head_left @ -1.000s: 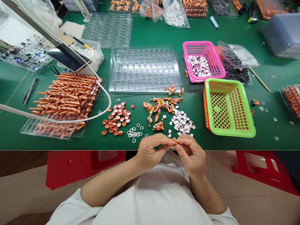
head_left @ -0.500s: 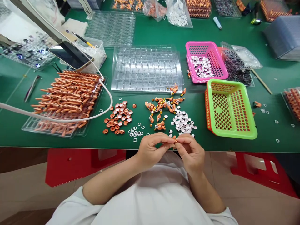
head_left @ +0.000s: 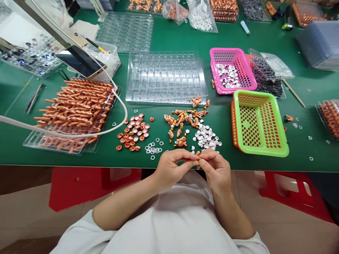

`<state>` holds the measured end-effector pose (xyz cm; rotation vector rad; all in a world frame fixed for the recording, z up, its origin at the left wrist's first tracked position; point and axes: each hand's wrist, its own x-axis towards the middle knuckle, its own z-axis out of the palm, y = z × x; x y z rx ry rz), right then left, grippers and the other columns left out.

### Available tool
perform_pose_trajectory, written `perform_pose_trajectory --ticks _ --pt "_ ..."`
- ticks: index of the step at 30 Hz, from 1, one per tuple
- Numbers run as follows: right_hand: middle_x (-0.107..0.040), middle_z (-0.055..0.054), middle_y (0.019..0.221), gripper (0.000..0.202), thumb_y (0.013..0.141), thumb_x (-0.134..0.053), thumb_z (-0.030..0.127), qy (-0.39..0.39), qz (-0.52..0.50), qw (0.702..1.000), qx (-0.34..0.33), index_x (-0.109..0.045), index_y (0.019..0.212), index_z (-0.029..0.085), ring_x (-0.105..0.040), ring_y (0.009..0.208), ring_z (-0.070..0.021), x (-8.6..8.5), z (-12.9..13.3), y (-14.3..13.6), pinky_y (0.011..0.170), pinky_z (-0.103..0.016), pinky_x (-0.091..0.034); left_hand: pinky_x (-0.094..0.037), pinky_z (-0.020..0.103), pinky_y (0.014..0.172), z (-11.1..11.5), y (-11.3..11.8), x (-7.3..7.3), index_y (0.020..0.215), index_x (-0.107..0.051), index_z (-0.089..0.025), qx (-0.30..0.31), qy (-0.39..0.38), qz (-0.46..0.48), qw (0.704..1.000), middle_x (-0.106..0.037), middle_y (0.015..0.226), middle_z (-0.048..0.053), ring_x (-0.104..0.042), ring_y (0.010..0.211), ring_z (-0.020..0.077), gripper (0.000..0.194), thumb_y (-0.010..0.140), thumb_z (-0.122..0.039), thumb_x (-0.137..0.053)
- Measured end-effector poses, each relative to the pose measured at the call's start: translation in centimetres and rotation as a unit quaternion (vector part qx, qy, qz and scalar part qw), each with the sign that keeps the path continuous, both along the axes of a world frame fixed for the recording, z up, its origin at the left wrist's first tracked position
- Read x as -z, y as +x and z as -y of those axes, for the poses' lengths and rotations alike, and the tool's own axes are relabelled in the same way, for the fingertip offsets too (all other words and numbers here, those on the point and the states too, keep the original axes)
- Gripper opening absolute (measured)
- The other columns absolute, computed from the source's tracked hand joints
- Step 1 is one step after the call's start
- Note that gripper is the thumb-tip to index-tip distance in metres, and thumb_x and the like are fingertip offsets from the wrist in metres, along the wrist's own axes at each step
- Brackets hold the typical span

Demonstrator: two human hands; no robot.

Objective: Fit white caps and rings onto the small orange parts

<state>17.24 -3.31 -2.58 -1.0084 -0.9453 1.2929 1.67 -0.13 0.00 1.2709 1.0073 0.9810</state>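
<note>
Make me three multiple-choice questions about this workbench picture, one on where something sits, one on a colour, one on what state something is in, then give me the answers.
1. Where does the pink basket sit relative to the green basket?
A. Behind it, farther from the person
B. Inside it
C. On the floor under the table

2. What colour is the table top?
A. White
B. Green
C. Red

3. What are the left hand and right hand doing?
A. Resting flat on the table
B. Both reaching into the green basket
C. Pinching a small orange part between their fingertips

Answers: 1 A, the pink basket lies just beyond the green one's far edge. 2 B, green shows between all the trays and heaps. 3 C, both sets of fingertips meet on the orange part at the table's near edge.
</note>
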Motion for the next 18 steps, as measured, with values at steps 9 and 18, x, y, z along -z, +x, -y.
perform_pose_trajectory --ticks 9,18 --pt "-0.059 0.001 0.082 0.008 0.086 -0.067 0.018 -0.037 0.006 0.999 -0.012 -0.069 0.091 0.025 -0.056 0.064 -0.0098 -0.1 -0.1 0.1 0.057 -0.023 -0.046 -0.059 0.024 0.069 -0.6 0.2 -0.6 0.078 -0.075 -0.015 0.002 -0.187 0.1 0.977 -0.075 0.074 0.003 -0.071 0.069 0.0148 0.01 0.071 -0.02 -0.079" --pt "-0.063 -0.004 0.103 0.039 0.091 -0.058 0.01 0.129 0.279 0.949 -0.07 -0.065 0.122 0.033 -0.062 0.094 -0.0172 -1.6 -0.5 1.7 0.079 -0.031 -0.053 -0.052 0.021 0.064 -1.2 -0.1 0.5 0.078 -0.075 -0.013 0.027 -0.312 0.164 0.935 -0.071 0.066 0.001 -0.063 0.059 0.0084 0.017 0.066 -0.021 -0.083"
